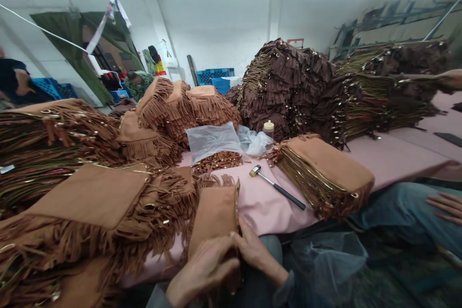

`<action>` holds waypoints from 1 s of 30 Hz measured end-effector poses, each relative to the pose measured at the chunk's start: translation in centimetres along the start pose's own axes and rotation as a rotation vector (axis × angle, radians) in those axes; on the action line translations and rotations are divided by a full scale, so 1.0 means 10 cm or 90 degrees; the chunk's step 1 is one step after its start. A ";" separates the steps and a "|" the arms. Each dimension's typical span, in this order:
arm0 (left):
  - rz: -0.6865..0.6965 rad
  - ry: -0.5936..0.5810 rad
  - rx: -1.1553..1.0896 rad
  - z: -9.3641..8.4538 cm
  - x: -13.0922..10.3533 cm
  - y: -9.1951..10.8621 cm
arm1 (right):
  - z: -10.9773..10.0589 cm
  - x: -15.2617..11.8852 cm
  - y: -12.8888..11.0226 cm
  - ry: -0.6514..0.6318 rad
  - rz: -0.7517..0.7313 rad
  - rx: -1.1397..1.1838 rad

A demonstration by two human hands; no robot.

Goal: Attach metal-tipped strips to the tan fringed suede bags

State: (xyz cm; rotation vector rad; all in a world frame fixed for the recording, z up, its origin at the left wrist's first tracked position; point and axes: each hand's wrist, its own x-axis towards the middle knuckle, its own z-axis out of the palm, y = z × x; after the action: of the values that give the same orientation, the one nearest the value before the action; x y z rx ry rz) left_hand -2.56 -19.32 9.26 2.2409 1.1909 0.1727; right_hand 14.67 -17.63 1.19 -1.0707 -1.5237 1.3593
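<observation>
A tan fringed pouch lies at the table's front edge, its zipper running along the right side. My left hand is closed over the pouch's near end, fingers curled by the zipper. My right hand grips the zipper edge from the right, its fingertips close to those of my left hand. What lies between the fingertips is hidden. Beyond the pouch, a hammer with a black handle rests on the pink table covering. A pile of small tan tassels sits behind the pouch.
Tan fringed pouches are heaped on the left, and another stack stands right of the hammer. Dark brown fringed pouches rise high at the back. A clear plastic bag and a jar stand mid-table. At right is a co-worker's hand.
</observation>
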 end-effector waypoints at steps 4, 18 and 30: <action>-0.031 0.289 0.054 -0.37 0.66 -0.06 | -0.03 0.05 0.01 0.046 -0.051 -0.090; -0.051 0.467 -0.608 -0.37 1.60 -0.99 | -0.29 0.24 -0.11 -0.007 -0.069 -0.224; -0.090 0.666 -0.400 -0.09 1.48 -1.29 | -0.73 2.41 0.00 0.085 -0.052 -0.557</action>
State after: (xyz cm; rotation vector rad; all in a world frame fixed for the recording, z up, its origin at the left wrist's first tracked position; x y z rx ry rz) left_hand -3.36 -1.76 0.55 1.4518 1.4721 1.5568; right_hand 14.08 7.48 2.61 -1.5428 -2.0825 0.5116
